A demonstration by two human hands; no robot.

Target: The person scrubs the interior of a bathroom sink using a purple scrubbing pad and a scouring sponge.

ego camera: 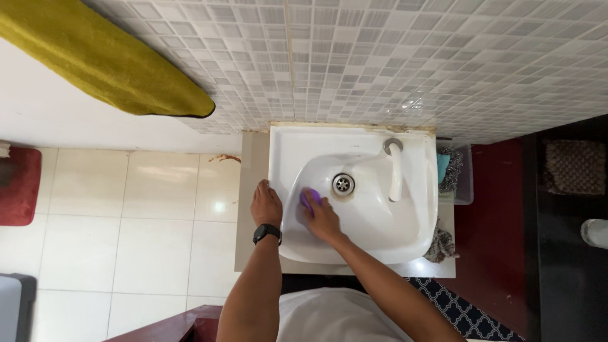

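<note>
Far left: red mat (19,185) on white floor tiles (126,209); above it, olive-yellow towel (104,57) hanging by a mosaic-tiled wall (380,57)

Left of centre: left hand (265,202), black watch (266,233) at the wrist, resting flat and spread on the left rim of the white sink (411,234), gripping nothing

Centre: right hand (322,217) inside the basin, fingers closed over a small purple scrubber (308,199), pressed against the basin wall just left of the drain (342,183); scrubber mostly hidden beneath the fingers; judged light, soft and compressible, likely slick when wet, best held from above with fingertips spread across its back

Right of centre: white tap (395,171) reaching over the basin, near the drain, the closest obstacle to a wide sweep

Right: clear box (465,183) with teal and dark items behind the sink; crumpled cloth (440,244) on the table (253,253) at the sink's right edge; dark red floor (494,240) and patterned rug (462,310) beyond
</note>
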